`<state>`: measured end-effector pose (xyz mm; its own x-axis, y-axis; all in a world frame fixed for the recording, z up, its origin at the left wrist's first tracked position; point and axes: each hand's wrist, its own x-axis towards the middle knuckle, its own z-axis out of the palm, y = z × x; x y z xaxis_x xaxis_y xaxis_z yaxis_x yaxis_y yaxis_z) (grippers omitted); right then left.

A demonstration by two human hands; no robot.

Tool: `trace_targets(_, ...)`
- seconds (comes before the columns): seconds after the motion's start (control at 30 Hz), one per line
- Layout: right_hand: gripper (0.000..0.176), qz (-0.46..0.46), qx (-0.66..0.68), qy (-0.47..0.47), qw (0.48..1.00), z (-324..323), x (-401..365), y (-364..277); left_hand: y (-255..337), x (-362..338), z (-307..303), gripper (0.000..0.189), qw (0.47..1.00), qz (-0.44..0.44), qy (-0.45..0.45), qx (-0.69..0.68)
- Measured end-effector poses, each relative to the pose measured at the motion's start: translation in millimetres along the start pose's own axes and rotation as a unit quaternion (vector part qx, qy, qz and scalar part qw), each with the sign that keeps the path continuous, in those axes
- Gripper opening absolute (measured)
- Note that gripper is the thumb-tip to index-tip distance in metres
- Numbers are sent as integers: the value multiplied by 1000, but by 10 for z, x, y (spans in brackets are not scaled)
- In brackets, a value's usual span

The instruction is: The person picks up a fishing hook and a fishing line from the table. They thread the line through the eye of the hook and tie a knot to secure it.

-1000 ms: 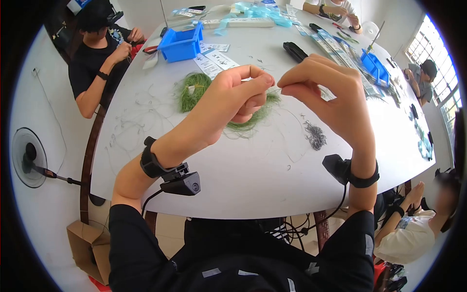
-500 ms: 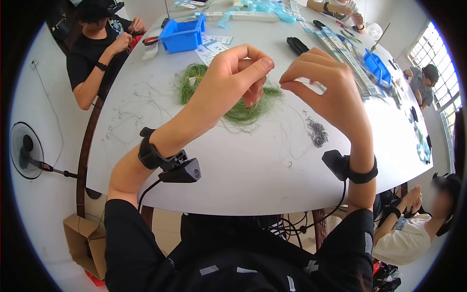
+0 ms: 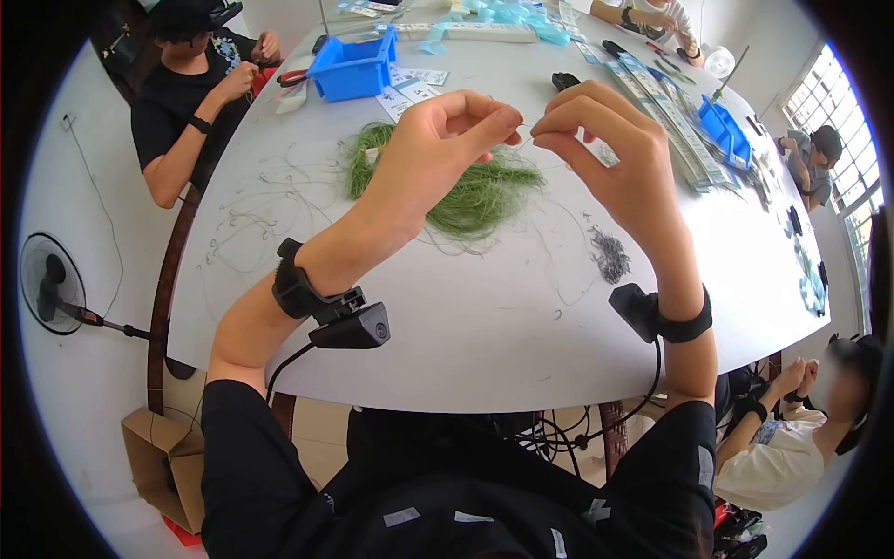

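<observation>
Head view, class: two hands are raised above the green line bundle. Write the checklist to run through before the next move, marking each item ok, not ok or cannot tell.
1. Left hand thumb and forefinger pinched shut: ok.
2. Right hand fingertips pinched shut, close beside the left's: ok.
3. Something held between the two pinches: cannot tell, too fine to see.
4. Green line bundle lying on the table below the hands: ok.
5. Pile of small dark pieces lying apart from the bundle: ok.
</observation>
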<state>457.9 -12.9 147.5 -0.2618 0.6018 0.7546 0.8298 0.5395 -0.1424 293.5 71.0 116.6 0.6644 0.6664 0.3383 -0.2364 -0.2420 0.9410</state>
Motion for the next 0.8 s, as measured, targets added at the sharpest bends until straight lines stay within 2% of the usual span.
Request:
trace_targets(0.07,11,-23,-15,22,999,12,-4,1,39,-25,19,30,998,-52,-11,-34)
trace_targets(0.23,16,-154,-120,82,977,48,16,23,41,-47,-1,38,994,-85,-39,-52)
trace_targets(0.43,20,-188,-128,85,970,52,11,9,86,-71,9,43,977,-150,-57,-141)
trace_targets(0.57,21,-157,-98,83,979,62,12,11,199,-67,44,44,964,-179,-51,-188)
trace_targets(0.67,16,-74,-21,63,995,24,20,-26,223,-60,22,39,978,-142,-39,-149)
trace_targets(0.73,12,13,39,32,999,-9,9,-86,207,-64,27,34,997,29,-37,61)
trace_targets(0.77,9,43,71,24,996,-25,12,-94,204,-64,29,33,979,116,-36,165)
trace_targets(0.8,7,72,102,17,992,-42,13,-96,207,-64,24,29,972,139,-24,189)
